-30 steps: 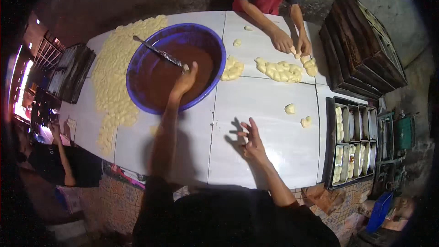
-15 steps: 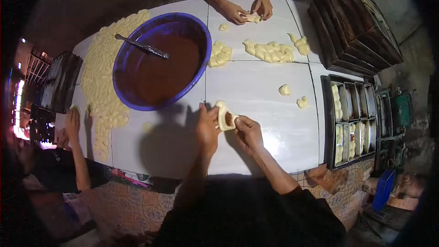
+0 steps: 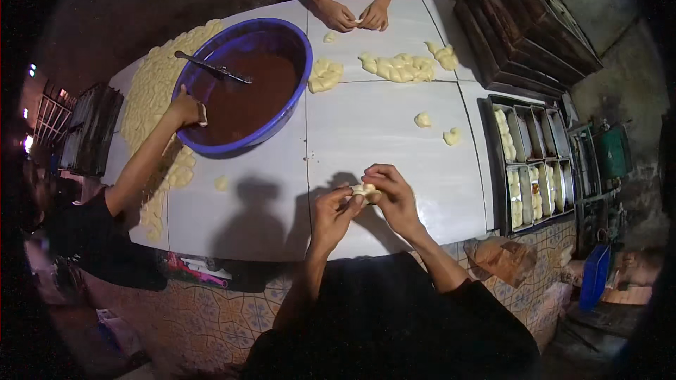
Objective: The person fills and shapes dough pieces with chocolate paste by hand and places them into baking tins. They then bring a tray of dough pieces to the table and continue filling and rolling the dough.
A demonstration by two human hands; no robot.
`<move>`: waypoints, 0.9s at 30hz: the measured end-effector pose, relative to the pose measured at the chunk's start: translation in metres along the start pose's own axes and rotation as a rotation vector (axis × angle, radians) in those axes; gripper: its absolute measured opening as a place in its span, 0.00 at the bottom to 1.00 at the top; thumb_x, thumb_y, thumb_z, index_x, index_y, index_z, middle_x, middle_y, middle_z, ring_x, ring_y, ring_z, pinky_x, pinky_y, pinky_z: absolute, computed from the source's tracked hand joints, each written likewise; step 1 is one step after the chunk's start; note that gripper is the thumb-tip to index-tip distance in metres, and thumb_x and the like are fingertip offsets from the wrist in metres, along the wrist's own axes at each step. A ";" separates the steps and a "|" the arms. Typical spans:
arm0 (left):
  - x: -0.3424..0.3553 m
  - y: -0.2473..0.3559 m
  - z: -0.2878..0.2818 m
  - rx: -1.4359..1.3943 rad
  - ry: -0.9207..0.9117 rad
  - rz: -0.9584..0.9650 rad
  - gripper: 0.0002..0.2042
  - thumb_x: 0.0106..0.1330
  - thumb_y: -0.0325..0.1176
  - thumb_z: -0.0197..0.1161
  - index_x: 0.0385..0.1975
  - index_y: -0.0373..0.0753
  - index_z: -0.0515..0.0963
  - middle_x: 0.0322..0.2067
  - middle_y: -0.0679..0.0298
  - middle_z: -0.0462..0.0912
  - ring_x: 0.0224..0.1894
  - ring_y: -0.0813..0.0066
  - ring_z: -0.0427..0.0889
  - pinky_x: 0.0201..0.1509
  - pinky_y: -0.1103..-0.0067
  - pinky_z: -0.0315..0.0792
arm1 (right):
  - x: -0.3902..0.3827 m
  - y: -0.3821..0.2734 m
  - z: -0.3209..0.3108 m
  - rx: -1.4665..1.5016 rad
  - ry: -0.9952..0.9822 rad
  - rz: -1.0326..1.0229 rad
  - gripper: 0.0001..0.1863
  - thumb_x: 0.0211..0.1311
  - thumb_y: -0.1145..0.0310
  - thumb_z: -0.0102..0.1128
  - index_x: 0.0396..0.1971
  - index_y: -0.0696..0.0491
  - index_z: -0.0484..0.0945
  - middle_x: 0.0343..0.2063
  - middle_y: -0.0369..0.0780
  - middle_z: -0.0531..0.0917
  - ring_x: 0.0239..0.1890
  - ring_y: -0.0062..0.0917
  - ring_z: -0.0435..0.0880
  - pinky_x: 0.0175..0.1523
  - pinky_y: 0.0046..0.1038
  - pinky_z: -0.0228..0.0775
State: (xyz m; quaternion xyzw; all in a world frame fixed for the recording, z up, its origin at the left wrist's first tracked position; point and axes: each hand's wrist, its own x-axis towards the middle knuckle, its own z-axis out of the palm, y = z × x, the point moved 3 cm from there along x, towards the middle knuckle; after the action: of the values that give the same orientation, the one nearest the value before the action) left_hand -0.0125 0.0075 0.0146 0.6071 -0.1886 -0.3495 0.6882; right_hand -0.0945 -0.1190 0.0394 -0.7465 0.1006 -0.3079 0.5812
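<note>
Cream dough point(image 3: 364, 189): one soft, small piece, held up over the near part of the worktop point(image 3: 387, 144) between my two hands.
Left hand point(image 3: 329, 217): fingers bent, thumb and fingertips closed on the dough's left end.
Right hand point(image 3: 398, 204): fingers curled, closed around the other end.
Worktop: smooth, glossy white, with thin dark seams.
Lumps point(image 3: 422, 120): two, rounded, lying apart beyond my right hand.
Basin point(image 3: 243, 36): round, deep, blue-purple, to the left beyond my hands.
Filling point(image 3: 250, 102): brown and thick-looking, in the basin.
Utensil point(image 3: 211, 67): long, metallic, smeared dark, lying over basin rim and filling.
Heap point(image 3: 151, 84): pale, knobbly, packed close beside the basin.
Tins point(image 3: 543, 130): narrow metal oblongs in two rows, right; some hold pale dough.
Co-workers: one hand point(image 3: 189, 109) at the basin's left rim; opposite, another person's hands point(image 3: 341, 17) pinch a pale bit.
Print: faint marks on the dark shirt point(image 3: 120, 250) at left, too small to read.
</note>
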 end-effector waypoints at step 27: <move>0.001 -0.061 -0.036 -0.142 0.357 0.094 0.05 0.62 0.25 0.56 0.37 0.32 0.74 0.34 0.56 0.79 0.40 0.65 0.82 0.47 0.76 0.76 | -0.011 0.133 -0.021 -0.113 -0.202 0.392 0.19 0.50 0.81 0.51 0.45 0.62 0.77 0.46 0.49 0.80 0.47 0.37 0.81 0.53 0.29 0.71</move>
State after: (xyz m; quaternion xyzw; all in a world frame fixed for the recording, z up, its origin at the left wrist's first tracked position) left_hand -0.0024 0.0310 -0.0520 0.5998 -0.0665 -0.2165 0.7675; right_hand -0.0876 -0.1711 -0.0850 -0.7710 0.2022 -0.1067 0.5943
